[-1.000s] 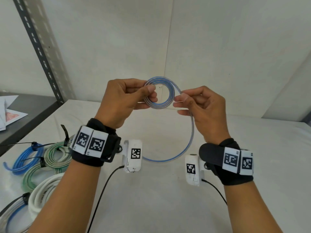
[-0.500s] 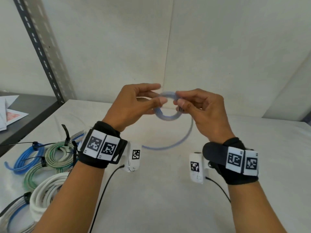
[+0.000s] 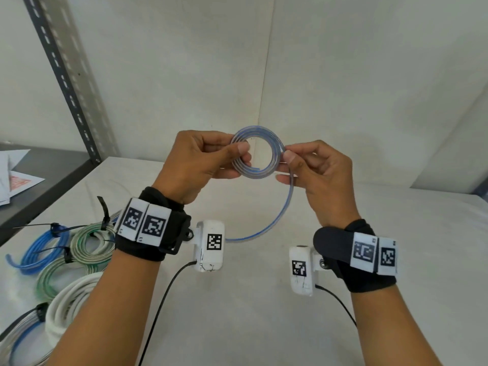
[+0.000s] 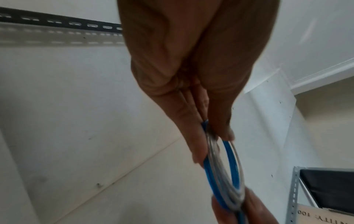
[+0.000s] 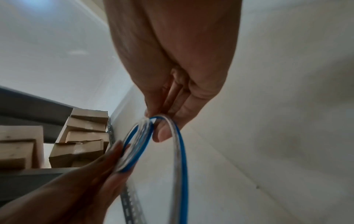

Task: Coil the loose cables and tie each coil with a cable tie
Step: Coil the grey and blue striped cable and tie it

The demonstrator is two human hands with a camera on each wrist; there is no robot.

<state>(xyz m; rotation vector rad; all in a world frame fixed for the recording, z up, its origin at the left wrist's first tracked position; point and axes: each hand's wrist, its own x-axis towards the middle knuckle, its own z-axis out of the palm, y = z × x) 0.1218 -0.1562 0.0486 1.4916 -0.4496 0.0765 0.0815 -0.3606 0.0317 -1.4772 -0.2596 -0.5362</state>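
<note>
White table [image 3: 264, 326], nearest: at its left edge lie tied coils, a white coil [image 3: 70, 299], a green-and-white coil [image 3: 87, 244] and a blue coil [image 3: 39, 250], each cinched with a black cable tie [image 3: 103, 212]. Above the table, held up in the air: blue-and-clear cable [image 3: 255, 155], wound into a small ring (loose tail curving down toward the table). Left hand [image 3: 196, 165] pinches the ring's left side between thumb and fingers; right hand [image 3: 320, 175] pinches its right side likewise. Beyond: grey shelf upright [image 3: 66, 80], pale wall.
</note>
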